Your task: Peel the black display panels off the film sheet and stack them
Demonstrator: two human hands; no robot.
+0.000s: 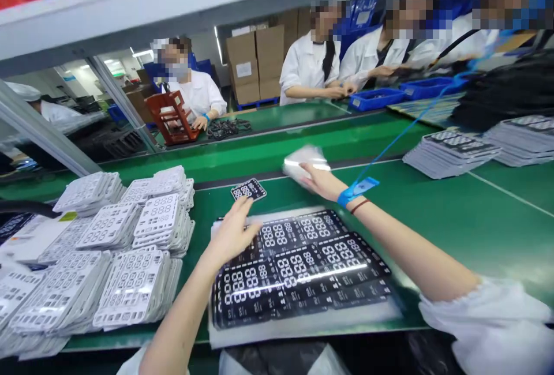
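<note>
1. Two hands of yours are in view. Your left hand (231,233) is open, palm down with the fingers spread, over the near edge of one pile of black display panels (298,268); you cannot tell whether it touches them.
2. Your right hand (315,182) is closed on one translucent plastic piece (305,162), which is too blurred to make out clearly.
3. One small black display panel (248,190) lies by itself on the green workbench (433,213), just beyond your left fingertips.
4. One white sheet (303,329) lies under the pile of black display panels, directly in front of you and between your two arms.
5. At least eight stacks of white plastic frames (130,288) sit to the left of your left hand; those at the edge of the view are hard to count.
6. Two stacks of grey panels (450,153) sit on the bench beyond your right hand.
7. One blue wrist strap (357,191) and one reddish-brown cord bracelet (359,206) circle your right wrist, and one blue cord (411,132) runs from the strap across the bench.
8. Farther off, you have five people in white coats (320,57), two blue bins (376,99), one reddish wooden stand (171,116), and about six cardboard boxes (255,63).
</note>
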